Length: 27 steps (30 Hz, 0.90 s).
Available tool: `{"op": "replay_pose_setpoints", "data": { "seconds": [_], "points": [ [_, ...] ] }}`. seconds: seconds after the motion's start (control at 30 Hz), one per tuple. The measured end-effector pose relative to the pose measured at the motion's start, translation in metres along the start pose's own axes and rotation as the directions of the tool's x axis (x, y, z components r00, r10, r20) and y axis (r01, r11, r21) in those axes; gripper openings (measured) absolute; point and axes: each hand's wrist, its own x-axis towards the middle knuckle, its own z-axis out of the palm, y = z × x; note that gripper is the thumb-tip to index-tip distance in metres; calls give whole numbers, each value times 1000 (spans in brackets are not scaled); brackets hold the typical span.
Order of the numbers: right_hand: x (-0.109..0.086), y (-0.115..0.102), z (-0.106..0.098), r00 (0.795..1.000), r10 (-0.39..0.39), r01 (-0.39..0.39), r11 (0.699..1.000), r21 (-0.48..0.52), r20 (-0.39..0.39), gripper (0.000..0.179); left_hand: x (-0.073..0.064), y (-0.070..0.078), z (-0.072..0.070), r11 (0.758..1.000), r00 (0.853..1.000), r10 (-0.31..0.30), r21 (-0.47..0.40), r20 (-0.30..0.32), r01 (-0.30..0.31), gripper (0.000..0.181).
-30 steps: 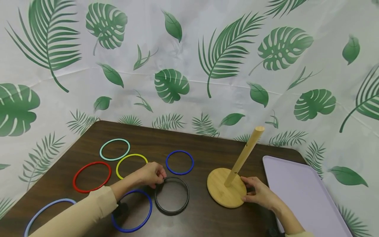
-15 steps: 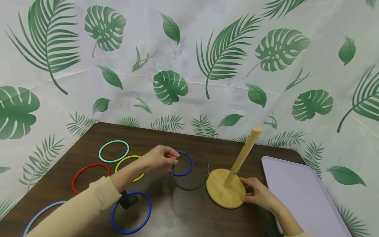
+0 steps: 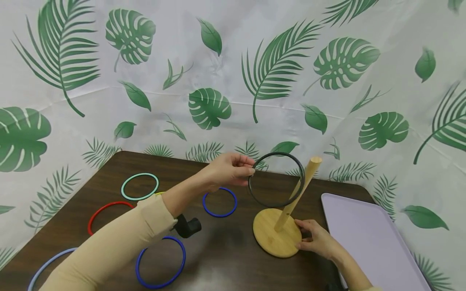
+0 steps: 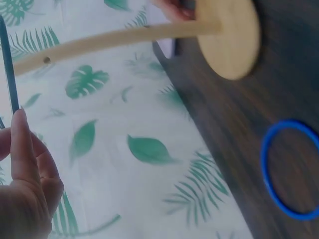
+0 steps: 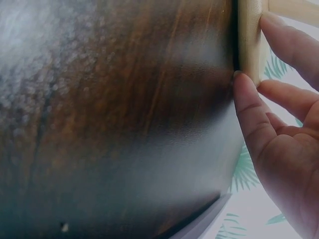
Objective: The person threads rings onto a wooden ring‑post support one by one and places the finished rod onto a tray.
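Note:
My left hand (image 3: 233, 169) pinches a black ring (image 3: 276, 153) by its left side, holding it tilted in the air. In the head view the ring's right side overlaps the wooden post (image 3: 313, 166); the post's top stands outside the ring. Beneath them, the post's round wooden base (image 3: 267, 232) rests on the table. My right hand (image 3: 318, 238) grips the base's right edge with thumb and fingers. In the left wrist view the ring (image 4: 9, 69) shows only in part, near the post's end. The right wrist view shows fingertips against the base's rim (image 5: 247, 42).
On the dark table (image 3: 233, 266) lie a blue ring (image 3: 204, 206), a larger blue ring (image 3: 182, 264), a red ring (image 3: 95, 216), a mint ring (image 3: 122, 190) and a light blue ring (image 3: 47, 262). My sleeve mostly hides a yellow one. A lilac tray (image 3: 367, 234) lies right.
My left hand has lifted the black ring off the table and carried it up and right to the post. My right hand has stayed on the base.

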Motion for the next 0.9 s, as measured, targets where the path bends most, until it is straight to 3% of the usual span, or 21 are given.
{"op": "replay_pose_setpoints", "data": {
  "seconds": [0.27,0.5,0.7,0.9],
  "points": [
    [-1,-2,0,1000,-17,17,1000,-1,4,76,21,19,32,994,999,35,-102,-4,-35,29],
    [-3,-2,0,1000,-15,15,1000,-3,-8,75,39,19,49,989,999,27,-148,-20,-30,29],
    [-2,-1,0,1000,-15,15,1000,-4,-12,75,52,5,58,984,997,-57,-173,-52,48,27],
    [-2,1,0,1000,-27,27,1000,-14,-16,75,59,-30,57,982,987,-147,-130,-62,138,29]
  ]
}}
